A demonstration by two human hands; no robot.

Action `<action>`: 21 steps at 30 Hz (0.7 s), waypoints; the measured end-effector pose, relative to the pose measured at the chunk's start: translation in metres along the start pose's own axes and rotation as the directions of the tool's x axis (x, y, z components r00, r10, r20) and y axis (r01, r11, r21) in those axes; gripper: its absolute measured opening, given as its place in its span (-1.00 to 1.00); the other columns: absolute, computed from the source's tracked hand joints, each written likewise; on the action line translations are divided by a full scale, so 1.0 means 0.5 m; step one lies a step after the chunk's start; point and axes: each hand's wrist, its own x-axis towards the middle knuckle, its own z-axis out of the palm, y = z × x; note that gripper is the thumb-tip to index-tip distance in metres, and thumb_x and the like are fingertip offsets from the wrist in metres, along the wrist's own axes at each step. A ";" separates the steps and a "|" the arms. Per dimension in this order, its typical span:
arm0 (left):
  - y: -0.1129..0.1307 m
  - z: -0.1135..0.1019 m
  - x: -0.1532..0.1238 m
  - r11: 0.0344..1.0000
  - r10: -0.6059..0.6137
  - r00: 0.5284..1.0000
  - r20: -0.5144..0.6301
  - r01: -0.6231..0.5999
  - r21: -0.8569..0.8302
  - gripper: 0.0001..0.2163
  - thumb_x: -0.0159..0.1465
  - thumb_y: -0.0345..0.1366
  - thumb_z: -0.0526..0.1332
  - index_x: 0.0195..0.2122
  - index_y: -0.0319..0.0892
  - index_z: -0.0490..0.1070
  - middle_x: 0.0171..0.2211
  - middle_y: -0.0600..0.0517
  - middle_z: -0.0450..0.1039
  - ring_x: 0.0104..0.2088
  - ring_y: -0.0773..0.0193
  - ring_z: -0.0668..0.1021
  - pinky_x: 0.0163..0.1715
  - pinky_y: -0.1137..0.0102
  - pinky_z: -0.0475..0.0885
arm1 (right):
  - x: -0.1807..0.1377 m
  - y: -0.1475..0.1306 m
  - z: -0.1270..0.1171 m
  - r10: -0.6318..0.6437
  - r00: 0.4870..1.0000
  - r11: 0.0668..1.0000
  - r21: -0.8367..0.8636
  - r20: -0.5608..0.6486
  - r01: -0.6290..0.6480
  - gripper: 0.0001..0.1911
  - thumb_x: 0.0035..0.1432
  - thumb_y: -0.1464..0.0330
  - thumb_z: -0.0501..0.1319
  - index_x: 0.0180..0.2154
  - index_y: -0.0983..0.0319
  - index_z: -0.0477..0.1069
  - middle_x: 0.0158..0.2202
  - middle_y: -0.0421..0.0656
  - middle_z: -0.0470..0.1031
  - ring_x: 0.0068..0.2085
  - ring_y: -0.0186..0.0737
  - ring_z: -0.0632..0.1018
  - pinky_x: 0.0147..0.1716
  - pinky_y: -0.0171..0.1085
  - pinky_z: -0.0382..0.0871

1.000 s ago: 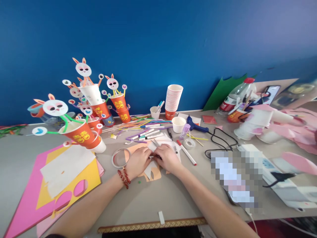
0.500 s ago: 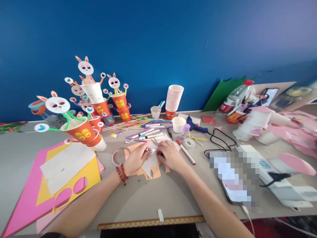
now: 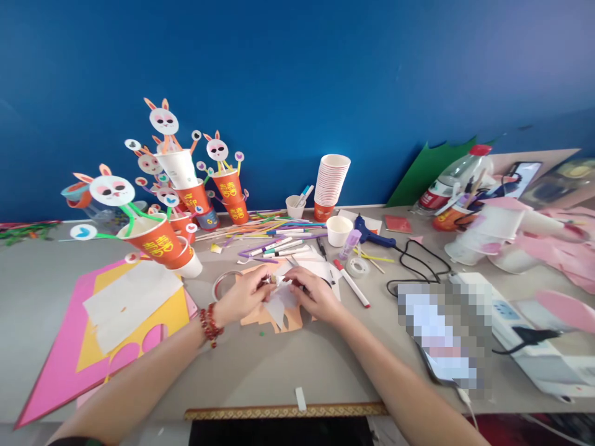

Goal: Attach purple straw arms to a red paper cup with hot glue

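Observation:
My left hand (image 3: 245, 293), with a red bead bracelet (image 3: 212, 324) at the wrist, pinches a small white piece (image 3: 278, 280), perhaps paper or tape. Opposite it, the curled fingers of my right hand (image 3: 317, 293) meet the piece's other side. Grey, blade-like tips show just beyond the right fingers; the rest is hidden. Below both hands lie a pale paper scrap (image 3: 277, 307) and cut orange paper (image 3: 253, 316). A roll of tape (image 3: 216, 288) sits partly behind my left hand. A red marker (image 3: 352, 285) lies right of my right hand.
Rabbit-faced cup figures (image 3: 153, 238) stand at left behind coloured sheets (image 3: 56, 365). Markers (image 3: 279, 248), a white cup (image 3: 339, 231), stacked cups (image 3: 332, 179) and a blue glue gun (image 3: 372, 235) are behind my hands. A phone (image 3: 437, 347), cable and power strip (image 3: 511, 334) lie at right.
My left hand has turned slightly and shifted left, and the white piece shows more plainly between my fingertips. My right fingers have moved closer to it. The view has shifted slightly.

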 end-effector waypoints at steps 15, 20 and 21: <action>-0.001 0.053 -0.145 0.819 -0.113 0.951 0.288 -0.075 0.569 -0.78 0.35 -0.45 -0.03 -0.07 -0.13 0.31 -0.17 -0.06 0.49 -0.25 0.15 0.56 -0.27 0.34 0.40 | -0.001 -0.019 -0.002 -0.010 0.996 1.000 0.021 0.083 0.008 -0.88 0.27 0.42 0.15 -0.30 0.20 0.47 -0.37 -0.15 0.55 -0.35 -0.23 0.52 -0.34 -0.32 0.34; 0.017 0.052 -0.132 0.782 -0.156 0.934 0.321 -0.082 0.618 -0.78 0.28 -0.53 -0.02 -0.18 -0.16 0.32 -0.24 -0.06 0.49 -0.32 0.15 0.55 -0.35 0.35 0.37 | -0.001 -0.016 -0.004 0.002 0.997 1.000 0.022 0.081 -0.004 -0.87 0.27 0.41 0.15 -0.30 0.20 0.48 -0.39 -0.16 0.54 -0.38 -0.25 0.50 -0.37 -0.33 0.31; 0.025 0.053 -0.134 0.790 -0.150 0.927 0.343 -0.096 0.605 -0.79 0.27 -0.54 -0.01 -0.19 -0.16 0.31 -0.24 -0.06 0.48 -0.31 0.16 0.54 -0.34 0.35 0.37 | 0.000 -0.015 -0.004 0.004 0.997 1.000 0.023 0.079 -0.006 -0.87 0.27 0.42 0.15 -0.30 0.21 0.48 -0.38 -0.16 0.54 -0.38 -0.25 0.50 -0.36 -0.33 0.31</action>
